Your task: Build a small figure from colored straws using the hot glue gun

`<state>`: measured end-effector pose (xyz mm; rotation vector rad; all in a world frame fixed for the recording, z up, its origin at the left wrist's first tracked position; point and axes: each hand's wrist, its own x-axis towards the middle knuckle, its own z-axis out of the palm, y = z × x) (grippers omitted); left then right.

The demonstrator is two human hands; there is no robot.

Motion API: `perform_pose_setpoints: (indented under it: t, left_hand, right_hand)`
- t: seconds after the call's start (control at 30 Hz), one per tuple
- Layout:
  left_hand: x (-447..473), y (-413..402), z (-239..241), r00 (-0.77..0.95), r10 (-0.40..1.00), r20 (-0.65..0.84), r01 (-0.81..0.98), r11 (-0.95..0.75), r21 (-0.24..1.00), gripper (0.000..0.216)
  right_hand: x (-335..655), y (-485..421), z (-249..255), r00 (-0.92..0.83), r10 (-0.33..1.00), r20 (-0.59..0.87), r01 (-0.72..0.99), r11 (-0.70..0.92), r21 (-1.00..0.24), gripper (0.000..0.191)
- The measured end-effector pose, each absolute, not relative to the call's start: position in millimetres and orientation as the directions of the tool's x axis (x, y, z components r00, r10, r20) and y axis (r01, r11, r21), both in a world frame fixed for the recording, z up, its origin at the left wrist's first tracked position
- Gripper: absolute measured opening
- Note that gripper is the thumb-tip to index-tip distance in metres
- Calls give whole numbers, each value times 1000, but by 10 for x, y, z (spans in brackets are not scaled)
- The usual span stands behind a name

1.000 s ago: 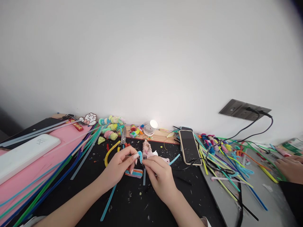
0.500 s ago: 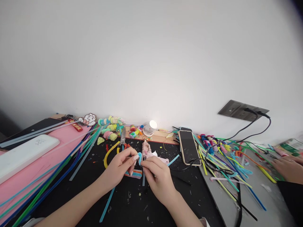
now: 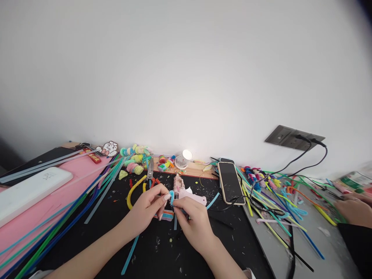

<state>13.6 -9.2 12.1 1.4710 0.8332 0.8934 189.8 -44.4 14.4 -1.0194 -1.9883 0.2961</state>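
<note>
Between my hands, a light blue pipe cleaner [image 3: 172,197] curves into a small hook. My left hand [image 3: 149,207] pinches it from the left with thumb and forefinger. The fingertips of my right hand [image 3: 193,217] close on it from the other side. Just beyond them lies a pale pink glue gun [image 3: 192,196] with a stained nozzle end. A striped multicoloured piece [image 3: 166,215] sits partly hidden under my left fingers. Scissors [image 3: 150,169] with red handles and a bent yellow pipe cleaner [image 3: 130,195] rest past my left hand.
A phone [image 3: 231,182] lies right of the glue gun, near a paper cup [image 3: 183,159]. Loose pipe cleaners and black cables [image 3: 280,211] spread over the grey right side. Another person's hand [image 3: 354,211] is at far right. A white power bank-like box [image 3: 35,193] lies left.
Both hands keep their pinch on the blue pipe cleaner and have hardly moved. The view has shifted slightly. The other person's hand at the right has changed its pose.
</note>
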Motion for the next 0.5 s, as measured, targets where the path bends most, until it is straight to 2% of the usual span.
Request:
perform_pose_setpoints:
  t: [0.5]
  left_hand:
    - [101,-93,81,473,876,95,47,-133,990,26]
  right_hand:
    - [1891,-444,160,-321,736,596,542,659,-522,17]
